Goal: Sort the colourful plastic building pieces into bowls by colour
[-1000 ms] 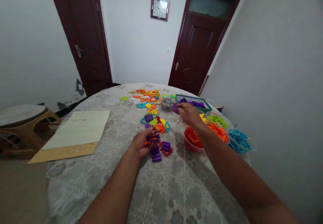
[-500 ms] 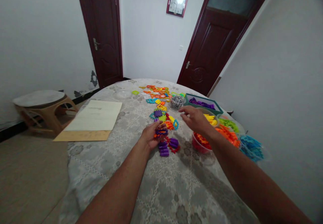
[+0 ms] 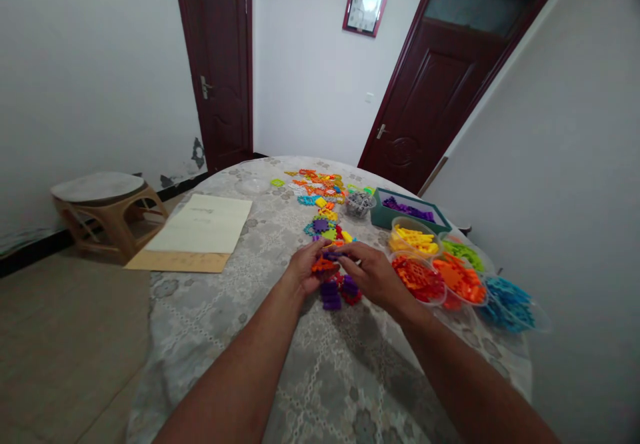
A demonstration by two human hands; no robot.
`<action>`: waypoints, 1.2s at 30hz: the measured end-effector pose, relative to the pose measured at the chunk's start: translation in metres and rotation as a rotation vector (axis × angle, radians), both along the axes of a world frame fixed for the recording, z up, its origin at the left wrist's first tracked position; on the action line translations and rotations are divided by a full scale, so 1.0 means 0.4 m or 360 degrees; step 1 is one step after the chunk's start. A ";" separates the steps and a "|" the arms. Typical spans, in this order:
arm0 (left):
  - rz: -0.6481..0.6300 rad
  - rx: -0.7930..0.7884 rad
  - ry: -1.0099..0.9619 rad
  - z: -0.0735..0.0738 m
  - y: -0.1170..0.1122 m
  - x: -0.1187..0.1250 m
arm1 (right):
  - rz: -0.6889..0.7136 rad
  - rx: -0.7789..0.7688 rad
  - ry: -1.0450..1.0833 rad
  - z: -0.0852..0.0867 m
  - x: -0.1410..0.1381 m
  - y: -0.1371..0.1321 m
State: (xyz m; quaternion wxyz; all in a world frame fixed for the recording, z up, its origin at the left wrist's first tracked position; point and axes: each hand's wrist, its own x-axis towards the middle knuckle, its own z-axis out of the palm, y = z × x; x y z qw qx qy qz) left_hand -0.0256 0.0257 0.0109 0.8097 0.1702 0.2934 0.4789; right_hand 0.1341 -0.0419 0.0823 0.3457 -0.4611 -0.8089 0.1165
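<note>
Low over the table's middle, my left hand is closed round an orange and purple toothed plastic piece. From the right, the fingers of my right hand close on the purple part of that same piece, and the two hands almost meet. Just under them lie purple ribbed pieces and a red toothed ring with purple on it. Beyond my fingers sits a cluster of linked toothed pieces in blue, purple, green and yellow. My fingertips partly hide the held piece.
Clear tubs hold yellow pieces, red pieces, orange pieces, green pieces and blue pieces. Behind them stand a green box and a bowl of grey pieces. Paper sheets lie left, near a stool.
My right hand has come left and down from above the tubs to the piece in my left hand. The view has turned slightly left, baring the yellow and red tubs.
</note>
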 end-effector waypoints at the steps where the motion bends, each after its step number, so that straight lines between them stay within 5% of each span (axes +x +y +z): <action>1: 0.0001 -0.0018 0.0011 0.005 -0.003 -0.002 | -0.0081 0.0021 -0.0019 0.016 0.012 -0.002; 8: 0.0030 -0.0119 0.0077 0.031 -0.010 -0.007 | -0.0243 -0.0365 -0.0511 0.111 0.174 0.085; 14: 0.0057 -0.0150 0.0159 0.048 -0.013 -0.004 | -0.1119 -0.0106 -0.0339 0.152 0.350 0.253; 18: 0.0059 -0.0184 0.0189 0.056 -0.015 -0.003 | -0.1325 0.0019 -0.0202 0.165 0.393 0.279; 21: 0.0046 -0.0181 0.0186 0.052 -0.016 -0.004 | -0.1194 0.0034 -0.0180 0.141 0.344 0.230; 28: 0.0035 -0.0121 0.0106 0.035 -0.013 0.007 | -0.0095 -0.0043 -0.0197 0.006 0.040 -0.004; 32: -0.0026 -0.0076 0.0098 0.035 -0.008 0.012 | -0.0086 -0.0076 -0.0445 -0.051 -0.062 -0.043; 36: -0.0156 -0.0050 0.0055 0.037 0.004 0.002 | -0.0283 -0.0094 -0.0447 -0.077 -0.068 -0.017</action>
